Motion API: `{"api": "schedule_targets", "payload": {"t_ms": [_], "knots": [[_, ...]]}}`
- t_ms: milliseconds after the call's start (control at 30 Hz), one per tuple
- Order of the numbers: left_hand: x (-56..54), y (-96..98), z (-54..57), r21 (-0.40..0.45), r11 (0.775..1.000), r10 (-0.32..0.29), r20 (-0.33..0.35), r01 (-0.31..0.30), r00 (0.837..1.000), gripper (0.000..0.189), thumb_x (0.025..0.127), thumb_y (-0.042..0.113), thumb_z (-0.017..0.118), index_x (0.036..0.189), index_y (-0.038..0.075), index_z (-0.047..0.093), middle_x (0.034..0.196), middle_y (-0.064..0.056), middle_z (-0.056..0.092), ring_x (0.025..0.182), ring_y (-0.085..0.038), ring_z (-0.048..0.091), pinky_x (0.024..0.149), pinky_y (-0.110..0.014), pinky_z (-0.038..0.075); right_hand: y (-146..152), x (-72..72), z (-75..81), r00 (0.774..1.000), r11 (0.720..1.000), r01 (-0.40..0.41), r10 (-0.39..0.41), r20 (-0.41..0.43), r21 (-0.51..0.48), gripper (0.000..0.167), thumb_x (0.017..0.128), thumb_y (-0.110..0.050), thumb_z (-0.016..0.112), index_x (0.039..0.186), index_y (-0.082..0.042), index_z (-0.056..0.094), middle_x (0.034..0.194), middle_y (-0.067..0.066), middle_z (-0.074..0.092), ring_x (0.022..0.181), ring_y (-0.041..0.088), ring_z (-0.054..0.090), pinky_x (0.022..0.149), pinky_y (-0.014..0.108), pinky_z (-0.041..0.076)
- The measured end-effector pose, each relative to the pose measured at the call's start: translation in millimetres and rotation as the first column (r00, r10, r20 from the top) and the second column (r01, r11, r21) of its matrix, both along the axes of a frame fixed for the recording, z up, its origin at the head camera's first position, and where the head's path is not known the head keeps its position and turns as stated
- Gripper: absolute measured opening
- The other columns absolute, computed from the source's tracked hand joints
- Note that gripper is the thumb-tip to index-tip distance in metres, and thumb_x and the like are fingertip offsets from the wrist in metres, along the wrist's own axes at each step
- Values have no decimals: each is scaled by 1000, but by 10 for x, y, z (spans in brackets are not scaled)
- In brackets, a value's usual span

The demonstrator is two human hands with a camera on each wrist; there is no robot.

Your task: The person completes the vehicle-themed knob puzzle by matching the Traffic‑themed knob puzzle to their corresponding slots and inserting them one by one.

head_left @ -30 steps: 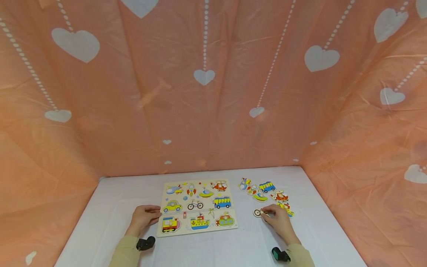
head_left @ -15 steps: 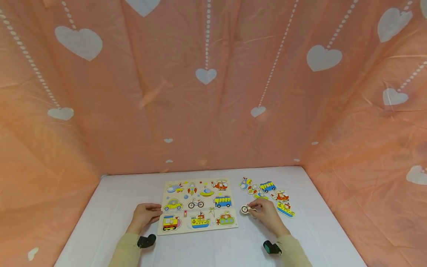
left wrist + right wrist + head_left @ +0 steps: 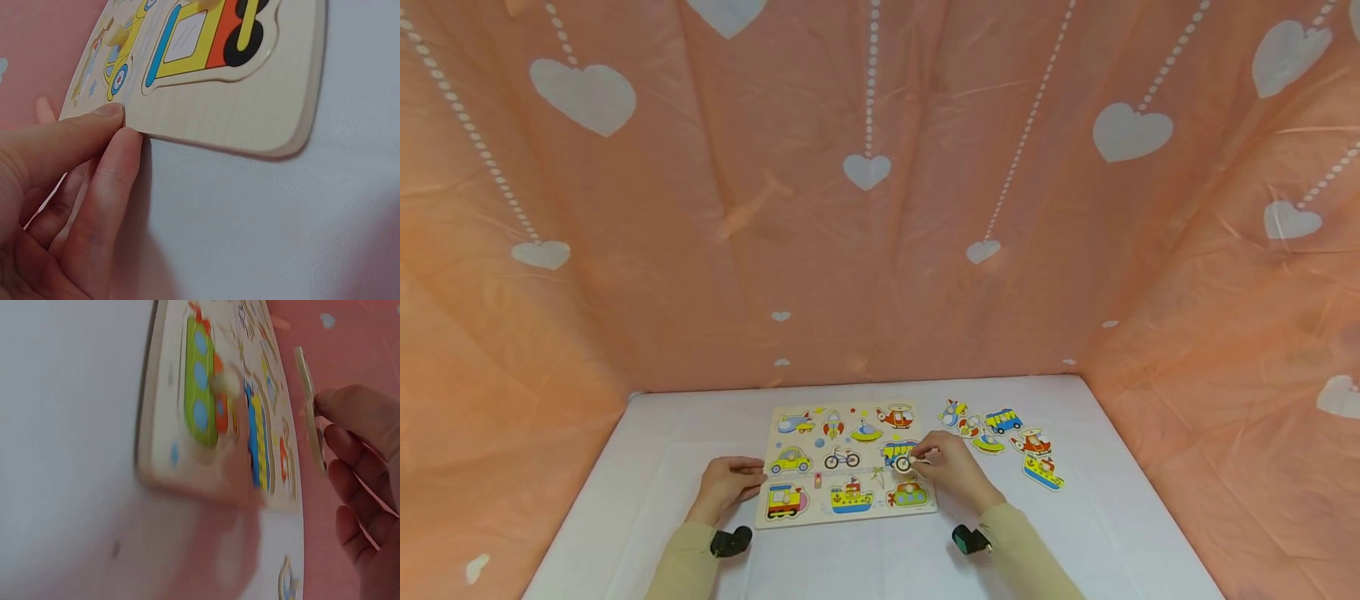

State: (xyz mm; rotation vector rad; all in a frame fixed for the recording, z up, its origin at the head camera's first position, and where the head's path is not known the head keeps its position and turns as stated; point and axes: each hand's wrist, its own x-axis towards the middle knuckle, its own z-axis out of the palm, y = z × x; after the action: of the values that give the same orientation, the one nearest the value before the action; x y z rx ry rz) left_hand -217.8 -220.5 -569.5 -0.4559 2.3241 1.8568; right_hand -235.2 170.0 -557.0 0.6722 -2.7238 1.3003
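A wooden peg puzzle board (image 3: 808,518) with vehicle pictures lies on the white table. My left hand (image 3: 724,483) grips its left edge, the thumb (image 3: 103,115) on top and the curled forefinger (image 3: 115,162) right under the rim. My right hand (image 3: 953,467) pinches a bicycle puzzle piece (image 3: 903,463) by its knob, over the right part of the board. In the right wrist view the piece (image 3: 312,415) is seen edge-on, above the board. Knobs stand up from the train (image 3: 785,500), the car (image 3: 791,459) and the submarine (image 3: 909,494) in the board.
Right of the board lie several loose pieces: a bus (image 3: 1003,421), a helicopter (image 3: 1034,442), a ship (image 3: 1043,472), a flying saucer (image 3: 988,444), a rocket (image 3: 970,426) and a plane (image 3: 952,412). An orange curtain (image 3: 820,275) with white hearts encloses the table behind and at both sides.
My right hand has moved left with the bicycle piece, from beside the loose pieces to over the board's right side. The left hand has stayed at the board's left edge.
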Motion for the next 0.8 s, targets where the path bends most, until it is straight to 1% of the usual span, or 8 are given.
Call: {"api": "schedule_targets", "payload": {"t_ms": [100, 233, 300, 367, 500, 600, 667, 800], "knots": [[2, 2, -10, 2, 1000, 1, -3, -1, 1000, 31, 82, -6, 69, 111, -14, 61, 87, -12, 66, 71, -17, 66, 63, -29, 58, -129, -54, 9, 999, 999, -30, 29, 26, 23, 9, 82, -16, 76, 90, -20, 73, 88, -15, 62, 90, 8, 56, 85, 35, 49], [5, 0, -20, 11, 1000, 2, -12, -2, 1000, 31, 81, -7, 69, 111, -14, 61, 86, -11, 66, 71, -17, 66, 63, -29, 58, -290, -103, 47, 998, 996, -60, 58, 36, 62, 9, 83, -18, 76, 91, -20, 74, 89, -15, 61, 89, 8, 56, 82, 30, 50], [8, -1, -18, 12, 1000, 3, -16, -3, 1000, 31, 81, -7, 69, 110, -15, 61, 85, -11, 66, 71, -17, 66, 63, -29, 58, -367, -128, 77, 996, 995, -78, 76, 35, 61, 9, 83, -17, 76, 92, -19, 74, 90, -14, 62, 90, 8, 56, 85, 31, 50], [13, -1, -7, 9, 1000, -2, -21, 2, 1000, 30, 82, -6, 69, 110, -15, 61, 84, -11, 66, 71, -17, 66, 63, -30, 58, -435, -159, 91, 995, 994, -94, 93, 24, 59, 9, 83, -16, 76, 92, -17, 74, 90, -13, 62, 90, 8, 57, 86, 30, 50], [13, -2, -1, 10, 1000, -3, -23, 3, 1000, 30, 82, -6, 69, 109, -15, 61, 83, -11, 65, 70, -17, 66, 63, -30, 58, -551, -230, 79, 991, 991, -130, 130, -12, 39, 9, 83, -14, 76, 91, -15, 74, 88, -12, 63, 86, 5, 58, 81, 27, 51], [6, -4, -16, 9, 1000, 2, -19, -2, 1000, 30, 82, -7, 69, 109, -15, 61, 84, -11, 65, 70, -17, 65, 63, -30, 58, -633, -276, 49, 987, 987, -158, 158, -31, 10, 8, 83, -14, 76, 90, -13, 74, 87, -10, 63, 83, 6, 59, 76, 26, 53], [8, -3, -17, 7, 1000, 7, -16, -7, 1000, 30, 81, -7, 69, 109, -15, 62, 85, -12, 65, 70, -18, 65, 63, -30, 58, -689, -305, 29, 985, 986, -168, 168, -31, -11, 8, 83, -13, 76, 90, -12, 74, 88, -8, 64, 82, 7, 60, 75, 26, 54], [14, -1, -11, 9, 1000, 5, -8, -5, 1000, 31, 81, -6, 70, 110, -14, 61, 86, -13, 65, 71, -17, 65, 64, -30, 58, -785, -354, -22, 987, 987, -158, 158, 6, -33, 7, 82, -13, 76, 88, -12, 74, 87, -7, 64, 81, 7, 60, 71, 24, 53]]}}
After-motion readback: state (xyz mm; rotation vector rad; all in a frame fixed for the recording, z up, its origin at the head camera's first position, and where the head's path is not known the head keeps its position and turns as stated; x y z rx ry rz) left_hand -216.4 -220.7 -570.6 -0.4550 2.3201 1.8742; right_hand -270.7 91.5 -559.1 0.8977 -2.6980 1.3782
